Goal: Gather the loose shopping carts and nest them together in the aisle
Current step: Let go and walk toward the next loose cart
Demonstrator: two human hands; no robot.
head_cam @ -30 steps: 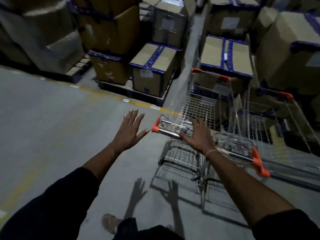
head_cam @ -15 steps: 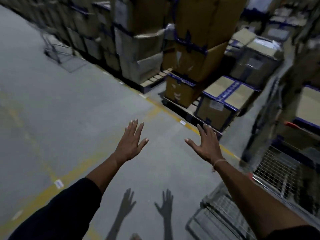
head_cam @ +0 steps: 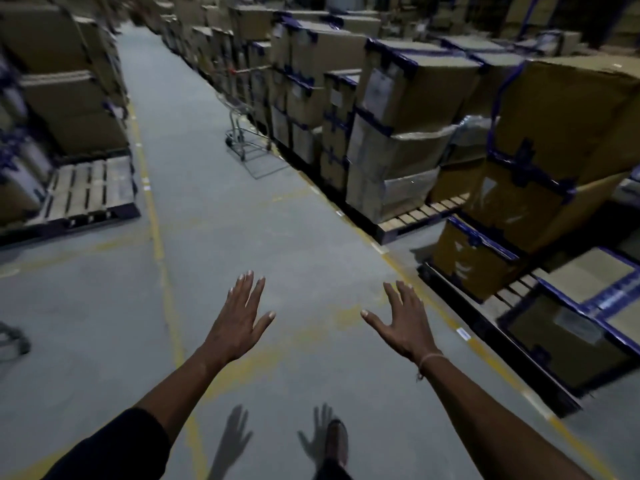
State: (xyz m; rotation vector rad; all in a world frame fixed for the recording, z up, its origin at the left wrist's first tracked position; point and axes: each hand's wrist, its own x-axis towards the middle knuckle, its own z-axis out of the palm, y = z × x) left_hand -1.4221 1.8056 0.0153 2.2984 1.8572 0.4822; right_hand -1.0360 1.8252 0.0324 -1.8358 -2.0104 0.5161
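Left hand [head_cam: 239, 323] and right hand [head_cam: 403, 323] are spread flat, palms down, holding nothing, apart above the floor [head_cam: 294, 237]. A cart [head_cam: 244, 129] stands far up the aisle, against the boxes [head_cam: 398, 133] on the right; its basket is blurred and hard to make out. Another wheel [head_cam: 14, 341] is cut off at the left edge. The nested carts seen half a second ago at near right are out of view.

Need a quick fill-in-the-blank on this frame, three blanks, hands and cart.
1. Both hands, left and right, are open and hold ____.
2. The silver wire shopping cart stands on the aisle's ____ side, beside stacked cardboard boxes.
3. The bare wooden pallet lies on the aisle's ____ side.

Missing words: nothing; right; left
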